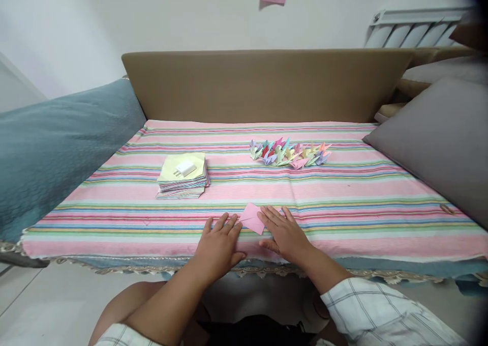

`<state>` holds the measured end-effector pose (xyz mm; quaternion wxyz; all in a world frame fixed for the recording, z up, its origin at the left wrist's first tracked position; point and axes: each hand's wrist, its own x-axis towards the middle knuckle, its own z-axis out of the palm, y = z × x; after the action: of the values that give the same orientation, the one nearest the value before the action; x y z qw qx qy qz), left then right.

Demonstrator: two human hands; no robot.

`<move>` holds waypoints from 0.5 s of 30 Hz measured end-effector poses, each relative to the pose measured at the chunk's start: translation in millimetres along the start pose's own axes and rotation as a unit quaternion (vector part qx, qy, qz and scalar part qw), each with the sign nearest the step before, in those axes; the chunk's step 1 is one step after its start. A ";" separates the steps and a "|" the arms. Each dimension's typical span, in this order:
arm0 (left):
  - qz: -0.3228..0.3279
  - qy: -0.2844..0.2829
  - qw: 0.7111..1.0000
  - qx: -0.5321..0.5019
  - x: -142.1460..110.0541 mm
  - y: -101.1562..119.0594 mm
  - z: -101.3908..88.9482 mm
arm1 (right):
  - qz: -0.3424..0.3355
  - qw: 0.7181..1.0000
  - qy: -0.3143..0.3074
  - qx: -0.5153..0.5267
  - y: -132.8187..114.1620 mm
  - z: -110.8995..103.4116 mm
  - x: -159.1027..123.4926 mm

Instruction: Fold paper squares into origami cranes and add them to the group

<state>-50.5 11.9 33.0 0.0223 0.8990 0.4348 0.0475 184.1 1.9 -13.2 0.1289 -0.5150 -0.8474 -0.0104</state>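
A small pink folded paper [251, 217] lies on the striped cloth [343, 193] near the front edge. My left hand [218, 247] lies flat just left of it, fingers stretched out, fingertips touching its left corner. My right hand [284, 233] rests flat on the paper's right side, fingers extended and pressing its edge. Neither hand grips anything.
A stack of coloured paper sheets [183, 180] with a white charger plug [185, 168] on top sits to the left. A row of several folded paper cranes [290, 153] lies farther back. A teal cushion [57, 147] is at left, a grey pillow [438, 142] at right.
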 end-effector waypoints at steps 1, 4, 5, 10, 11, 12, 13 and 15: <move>-0.001 0.000 1.000 -0.006 0.5 -1.9 -5.3 | 0.003 1.000 -0.001 0.000 -0.4 0.0 0.2; -0.027 0.069 0.997 -0.010 7.9 -1.7 -15.4 | 0.008 1.000 -0.005 -0.003 -1.8 0.0 0.8; -0.025 0.103 0.994 -0.008 12.5 0.9 -15.5 | 0.010 1.000 -0.006 -0.004 -2.3 0.0 0.9; 0.151 0.096 0.984 -0.013 43.9 23.3 7.6 | 0.019 1.000 -0.009 0.014 -3.6 -0.5 0.2; 0.164 0.091 0.982 -0.012 49.4 26.5 14.2 | 0.018 1.000 -0.010 0.015 -3.7 -0.5 0.2; 0.166 0.086 0.982 -0.013 53.9 28.6 20.5 | 0.015 1.000 -0.011 0.014 -3.7 -0.3 0.2; 0.157 0.083 0.984 -0.015 57.5 29.7 26.2 | 0.011 1.000 -0.012 0.012 -3.8 0.0 0.3; 0.141 0.078 0.987 -0.018 61.5 29.4 34.9 | 0.005 1.000 -0.011 0.007 -3.8 0.8 0.5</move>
<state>14.0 41.9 4.8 -0.0029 0.9443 0.3031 0.1280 180.4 0.7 -13.4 0.1231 -0.5186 -0.8461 0.0016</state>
